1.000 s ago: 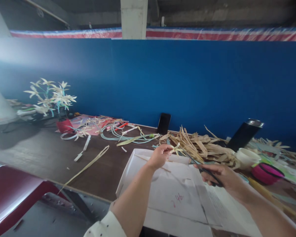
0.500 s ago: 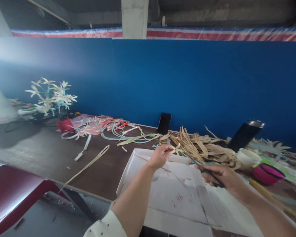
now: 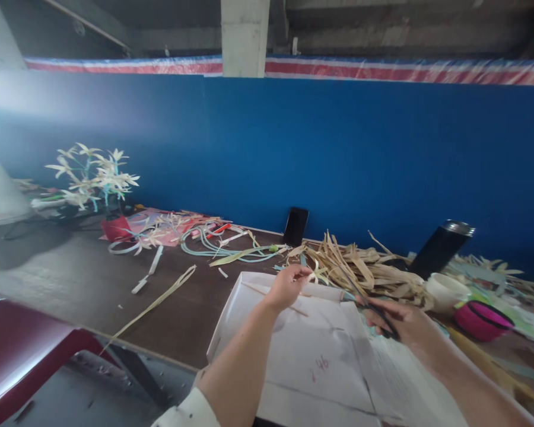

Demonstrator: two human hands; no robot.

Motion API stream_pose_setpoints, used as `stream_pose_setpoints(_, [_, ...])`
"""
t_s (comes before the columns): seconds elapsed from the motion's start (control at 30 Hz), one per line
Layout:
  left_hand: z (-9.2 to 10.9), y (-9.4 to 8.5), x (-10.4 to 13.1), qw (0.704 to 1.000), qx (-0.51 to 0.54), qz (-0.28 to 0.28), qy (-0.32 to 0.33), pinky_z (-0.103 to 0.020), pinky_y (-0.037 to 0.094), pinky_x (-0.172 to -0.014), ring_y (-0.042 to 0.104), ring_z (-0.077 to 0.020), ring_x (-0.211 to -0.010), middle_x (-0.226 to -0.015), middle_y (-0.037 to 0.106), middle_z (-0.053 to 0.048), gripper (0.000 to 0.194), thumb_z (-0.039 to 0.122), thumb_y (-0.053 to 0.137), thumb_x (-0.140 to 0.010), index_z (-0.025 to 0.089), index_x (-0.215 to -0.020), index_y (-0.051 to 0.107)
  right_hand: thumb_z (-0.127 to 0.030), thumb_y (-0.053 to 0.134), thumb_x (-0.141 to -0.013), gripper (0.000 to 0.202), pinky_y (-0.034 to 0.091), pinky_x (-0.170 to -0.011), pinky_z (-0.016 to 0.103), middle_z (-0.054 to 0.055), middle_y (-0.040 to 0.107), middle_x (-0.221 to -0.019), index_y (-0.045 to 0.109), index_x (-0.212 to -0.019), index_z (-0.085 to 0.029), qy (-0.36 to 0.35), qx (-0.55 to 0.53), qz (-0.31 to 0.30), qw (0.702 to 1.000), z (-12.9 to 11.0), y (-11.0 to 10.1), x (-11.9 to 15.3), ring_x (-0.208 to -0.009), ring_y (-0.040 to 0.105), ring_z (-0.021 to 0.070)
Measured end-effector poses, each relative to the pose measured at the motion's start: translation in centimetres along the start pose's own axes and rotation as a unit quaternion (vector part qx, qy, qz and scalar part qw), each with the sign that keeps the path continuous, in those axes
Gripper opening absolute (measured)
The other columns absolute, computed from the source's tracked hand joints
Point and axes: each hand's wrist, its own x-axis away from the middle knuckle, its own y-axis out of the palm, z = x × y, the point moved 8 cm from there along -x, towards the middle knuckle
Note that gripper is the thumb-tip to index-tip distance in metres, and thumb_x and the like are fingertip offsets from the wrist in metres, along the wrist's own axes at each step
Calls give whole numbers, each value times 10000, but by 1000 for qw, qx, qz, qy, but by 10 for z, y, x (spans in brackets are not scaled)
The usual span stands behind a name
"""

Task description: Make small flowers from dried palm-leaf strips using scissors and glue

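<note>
My left hand [image 3: 289,287] pinches a small pale flower of thin strips [image 3: 319,276] above the far edge of a white box lid [image 3: 302,350]. Red handwriting and a thin stick show on the lid. To the right, my right hand [image 3: 394,320] is closed round the dark handles of scissors [image 3: 380,314], whose blades point up and left toward the flower. The blades are apart from the flower. Behind both hands lies a heap of dry tan husks [image 3: 365,264].
A black phone [image 3: 296,226] leans on the blue partition. Right stand a dark flask [image 3: 442,248], a white cup [image 3: 447,290] and a pink pouch [image 3: 483,320]. Left are a pale-flowered plant in a red pot [image 3: 116,228], coiled cords [image 3: 191,246] and a red chair [image 3: 31,356].
The scissors' blades have tilted more upright and moved slightly away from the flower. My left hand still holds the flower, and the whole view has shifted slightly.
</note>
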Motion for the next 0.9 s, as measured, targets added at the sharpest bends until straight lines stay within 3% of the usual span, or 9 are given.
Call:
stream_pose_setpoints(0.1, [-4, -2, -1, 999, 34, 13, -12, -220, 412, -618, 516, -112, -664, -790, 623, -34, 269, 322, 558, -749, 149, -935, 646, -480, 694, -602, 520, 386, -525, 268, 14, 587, -619, 656, -999, -146, -20, 95, 5, 995, 9, 2, -7, -563, 502, 155])
stream_pose_setpoints(0.2, [-9, -3, -3, 996, 80, 23, -35, -218, 411, -579, 510, -110, -635, -715, 594, -19, 293, 349, 579, -734, 144, -933, 644, -437, 661, -618, 358, 359, -500, 255, -14, 570, -572, 628, -874, -190, -53, 192, 31, 979, 14, 7, -11, -538, 500, 156])
stream_pose_setpoints(0.27, [-9, -5, -4, 994, 102, 32, -38, -219, 413, -578, 517, -112, -642, -694, 590, -16, 292, 352, 596, -721, 143, -917, 650, -407, 640, -612, 229, 340, -493, 250, -16, 554, -554, 561, -688, -206, -89, 257, 69, 960, 9, 9, -10, -526, 486, 151])
stream_pose_setpoints(0.37, [-6, -7, -5, 990, 131, 37, -29, -220, 408, -576, 523, -110, -637, -691, 606, -22, 279, 350, 615, -709, 144, -892, 662, -356, 618, -605, 246, 305, -493, 245, -23, 509, -504, 427, -541, -215, -110, 369, 88, 919, 4, 14, -7, -503, 459, 140])
stream_pose_setpoints(0.57, [-4, -7, -5, 982, 179, 39, -34, -224, 399, -574, 543, -120, -665, -753, 634, -51, 283, 356, 637, -699, 147, -885, 676, -259, 558, -644, 71, 250, -506, 247, -21, 561, -555, 499, -631, -224, -71, 491, 38, 867, 20, 19, -5, -540, 507, 151])
stream_pose_setpoints(0.7, [-2, -7, -4, 981, 186, 34, -39, -227, 398, -585, 541, -121, -677, -753, 631, -55, 291, 368, 644, -694, 148, -880, 684, -247, 539, -674, 13, 220, -500, 257, -4, 603, -605, 545, -679, -237, -56, 540, 26, 839, 14, 23, 0, -580, 545, 173])
stream_pose_setpoints(0.83, [-1, -8, -4, 981, 189, 35, -39, -232, 400, -596, 535, -122, -679, -741, 622, -54, 300, 368, 655, -685, 145, -884, 684, -233, 504, -695, 94, 206, -503, 278, 38, 654, -670, 595, -673, -245, -42, 611, 19, 790, 2, 28, 7, -666, 601, 234])
stream_pose_setpoints(0.9, [-1, -8, -4, 980, 190, 37, -39, -235, 401, -601, 537, -125, -684, -750, 623, -57, 299, 365, 658, -682, 142, -880, 681, -238, 490, -707, 133, 215, -502, 282, 49, 668, -695, 619, -683, -254, -42, 625, 19, 779, 2, 28, 8, -699, 617, 256])
